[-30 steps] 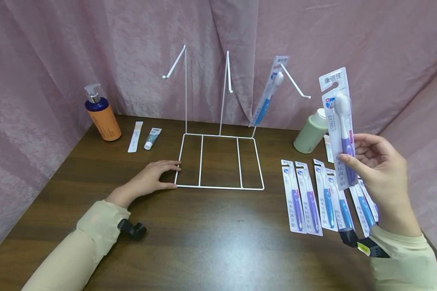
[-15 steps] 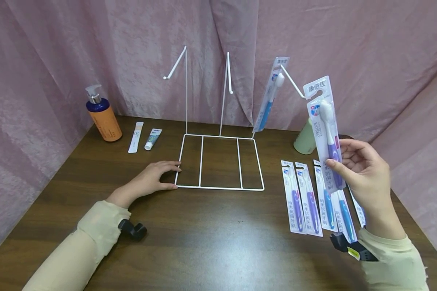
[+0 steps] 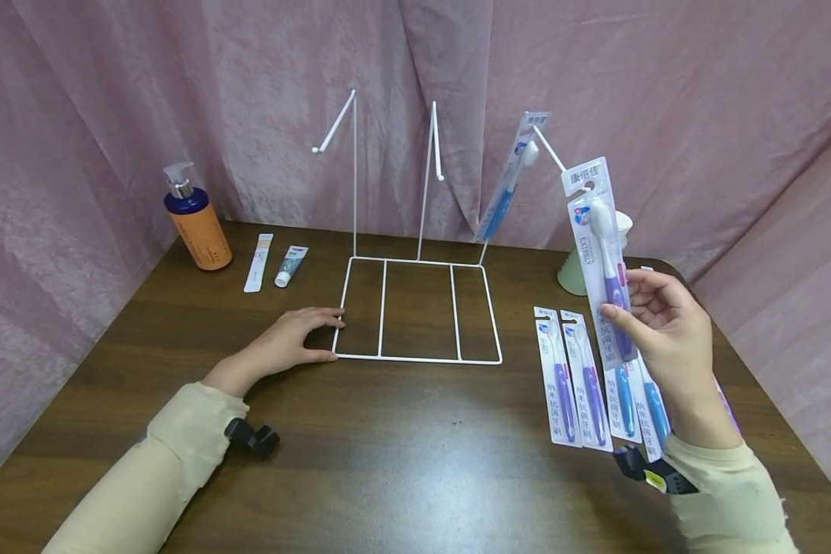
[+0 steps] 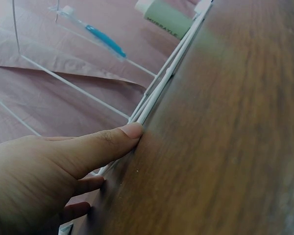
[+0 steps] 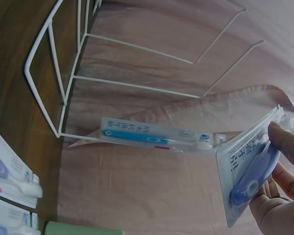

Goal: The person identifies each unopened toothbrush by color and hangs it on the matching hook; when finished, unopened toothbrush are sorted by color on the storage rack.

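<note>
My right hand [image 3: 654,323] pinches a packaged purple toothbrush [image 3: 602,258] upright, its hang-hole at the tip of the right hook [image 3: 550,150] of a white wire rack [image 3: 415,308]. The pack [image 5: 250,171] also shows in the right wrist view, held between fingers [image 5: 284,142]. A blue toothbrush pack [image 3: 512,181] hangs further back on that hook. My left hand [image 3: 298,338] rests flat on the table, its thumb [image 4: 103,147] and fingers touching the rack's front left corner [image 4: 142,117].
Several toothbrush packs [image 3: 582,377] lie in a row on the brown table [image 3: 415,462] under my right hand. A green bottle [image 3: 575,269] stands behind them. An orange pump bottle [image 3: 197,219] and two small tubes [image 3: 277,261] sit at the back left. Pink curtains surround the table.
My right hand has carried the purple toothbrush pack left and down, bringing its top to the right hook's tip. The left hand has stayed put.
</note>
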`<state>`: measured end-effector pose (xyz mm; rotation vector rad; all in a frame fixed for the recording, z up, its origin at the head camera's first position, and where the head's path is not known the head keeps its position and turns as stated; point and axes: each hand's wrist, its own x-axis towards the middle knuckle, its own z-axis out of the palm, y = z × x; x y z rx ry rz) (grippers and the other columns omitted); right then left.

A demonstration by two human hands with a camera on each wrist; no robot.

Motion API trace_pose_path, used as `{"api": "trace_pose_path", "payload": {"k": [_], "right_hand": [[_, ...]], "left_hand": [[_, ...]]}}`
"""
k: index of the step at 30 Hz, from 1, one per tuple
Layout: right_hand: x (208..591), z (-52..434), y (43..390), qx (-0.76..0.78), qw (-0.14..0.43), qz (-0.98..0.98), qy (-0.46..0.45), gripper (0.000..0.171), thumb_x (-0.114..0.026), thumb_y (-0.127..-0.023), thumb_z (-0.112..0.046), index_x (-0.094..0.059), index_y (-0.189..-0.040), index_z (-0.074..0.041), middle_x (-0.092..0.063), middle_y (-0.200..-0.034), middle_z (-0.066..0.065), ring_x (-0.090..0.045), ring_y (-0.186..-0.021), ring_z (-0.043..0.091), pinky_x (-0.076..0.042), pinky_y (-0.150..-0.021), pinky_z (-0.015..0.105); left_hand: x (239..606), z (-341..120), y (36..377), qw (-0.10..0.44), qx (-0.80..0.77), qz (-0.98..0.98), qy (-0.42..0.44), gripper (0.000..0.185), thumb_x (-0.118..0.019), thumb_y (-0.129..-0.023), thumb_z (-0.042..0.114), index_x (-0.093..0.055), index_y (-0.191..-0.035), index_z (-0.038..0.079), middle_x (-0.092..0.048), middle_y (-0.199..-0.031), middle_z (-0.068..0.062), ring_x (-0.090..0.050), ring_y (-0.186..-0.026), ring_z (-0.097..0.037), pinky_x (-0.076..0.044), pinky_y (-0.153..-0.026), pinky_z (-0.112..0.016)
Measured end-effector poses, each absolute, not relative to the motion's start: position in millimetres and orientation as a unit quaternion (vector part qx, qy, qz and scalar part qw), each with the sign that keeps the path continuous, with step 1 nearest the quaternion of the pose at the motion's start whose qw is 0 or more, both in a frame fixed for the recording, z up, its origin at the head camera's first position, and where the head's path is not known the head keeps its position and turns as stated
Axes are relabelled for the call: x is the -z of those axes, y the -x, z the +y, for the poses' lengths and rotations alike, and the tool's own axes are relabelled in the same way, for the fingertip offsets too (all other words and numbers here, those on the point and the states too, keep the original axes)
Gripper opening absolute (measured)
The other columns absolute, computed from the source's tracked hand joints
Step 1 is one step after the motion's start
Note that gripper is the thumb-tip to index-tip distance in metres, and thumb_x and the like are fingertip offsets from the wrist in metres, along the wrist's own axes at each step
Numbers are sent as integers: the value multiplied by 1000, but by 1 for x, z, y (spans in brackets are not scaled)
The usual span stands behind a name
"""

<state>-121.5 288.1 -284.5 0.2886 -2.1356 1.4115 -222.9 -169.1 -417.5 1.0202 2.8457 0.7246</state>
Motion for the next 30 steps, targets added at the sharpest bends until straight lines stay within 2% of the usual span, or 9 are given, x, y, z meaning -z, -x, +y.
{"api": "trace_pose_path", "payload": {"k": [8, 20, 25, 30], "right_hand": [[293, 282, 133, -519, 281, -801, -98, 46, -69, -74, 20, -63, -112, -6, -63, -87, -7, -60, -74, 2, -52, -68, 9], [302, 267, 152, -510, 275, -812, -70, 35, -72, -78, 9, -59, -109, -1, -59, -88, -12, -59, -79, 1, -52, -71, 8], [307, 260, 163, -492, 276, -825, -40, 38, -75, -79, 2, -58, -114, 5, -57, -90, -15, -58, -83, -1, -50, -74, 6], [309, 254, 173, -466, 282, -838, -31, 38, -77, -79, -5, -61, -112, 6, -57, -86, -18, -57, -80, -4, -49, -73, 4]], "left_hand": [[418, -169, 223, 17, -233, 916, -326, 54, -76, -82, 31, -61, -127, 7, -48, -146, -13, -43, -135, -36, -30, -110, -60], [419, -169, 222, 17, -234, 917, -324, 54, -76, -81, 31, -61, -127, 7, -48, -146, -13, -43, -135, -36, -30, -110, -61], [418, -168, 222, 14, -234, 915, -328, 53, -77, -81, 29, -61, -125, 6, -49, -145, -14, -44, -134, -36, -32, -109, -59], [418, -168, 222, 15, -234, 915, -327, 53, -77, -81, 29, -61, -125, 6, -49, -145, -14, -44, -135, -36, -32, -110, -59]]}}
